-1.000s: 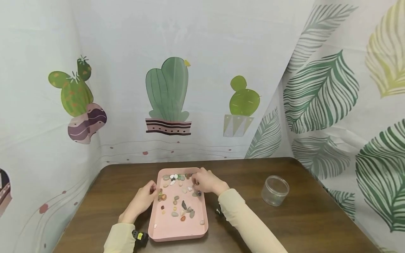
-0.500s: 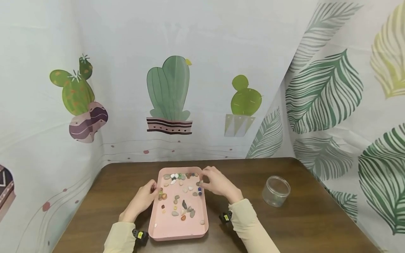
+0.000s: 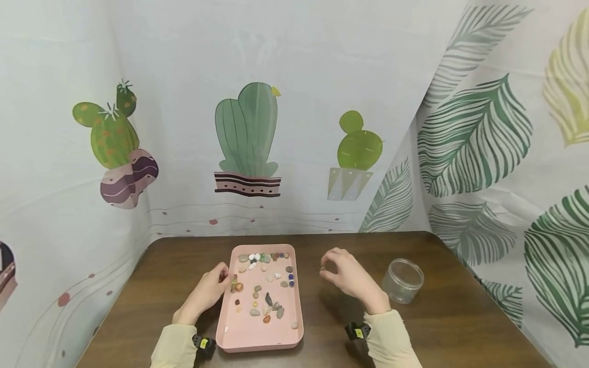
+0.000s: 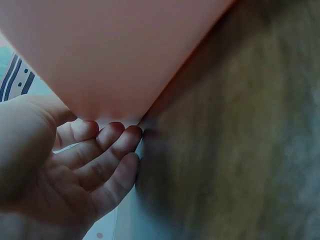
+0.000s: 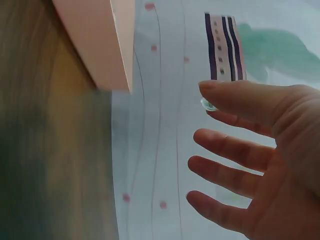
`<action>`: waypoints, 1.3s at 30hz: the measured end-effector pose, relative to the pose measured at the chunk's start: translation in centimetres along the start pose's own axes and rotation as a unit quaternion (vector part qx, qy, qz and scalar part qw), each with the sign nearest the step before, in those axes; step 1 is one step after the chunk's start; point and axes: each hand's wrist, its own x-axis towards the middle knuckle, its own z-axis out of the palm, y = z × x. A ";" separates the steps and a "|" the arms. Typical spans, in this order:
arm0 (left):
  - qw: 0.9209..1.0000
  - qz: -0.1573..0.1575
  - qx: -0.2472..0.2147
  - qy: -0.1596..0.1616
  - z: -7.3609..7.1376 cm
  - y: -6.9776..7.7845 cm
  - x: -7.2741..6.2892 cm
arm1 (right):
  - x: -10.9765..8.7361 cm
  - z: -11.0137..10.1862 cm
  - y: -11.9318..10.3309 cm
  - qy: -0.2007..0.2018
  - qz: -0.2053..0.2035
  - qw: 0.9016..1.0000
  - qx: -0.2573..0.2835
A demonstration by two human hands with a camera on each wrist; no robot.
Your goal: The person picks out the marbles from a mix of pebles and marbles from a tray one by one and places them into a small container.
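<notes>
A pink tray [image 3: 262,337] lies on the table, with pebbles and glass beads of several colours scattered in it. My left hand [image 3: 208,292] holds the tray's left edge; in the left wrist view its thumb lies along the rim and the other fingers curl against the outer wall [image 4: 115,65]. Right of the tray, my right hand [image 3: 350,278] is raised over the table. Between its thumb and index finger it pinches a small clear, pale green glass marble [image 5: 208,105], and its other fingers are spread apart.
A clear round plastic jar [image 3: 403,281] without a lid stands right of my right hand. The brown wooden table [image 3: 442,317] ends at a hanging cloth [image 3: 303,214] printed with cacti and leaves. Dark blue marbles [image 3: 291,280] lie along the tray's right side.
My right hand has moved out of the tray to the right, towards the jar, with the marble pinched in its fingers. My left hand has stayed at the tray's left edge.
</notes>
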 end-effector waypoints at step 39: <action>1.000 0.004 0.005 0.007 0.1 0.4 -0.1 | -9.4 -8.5 12.1 0.039 0.235 0.971 -0.034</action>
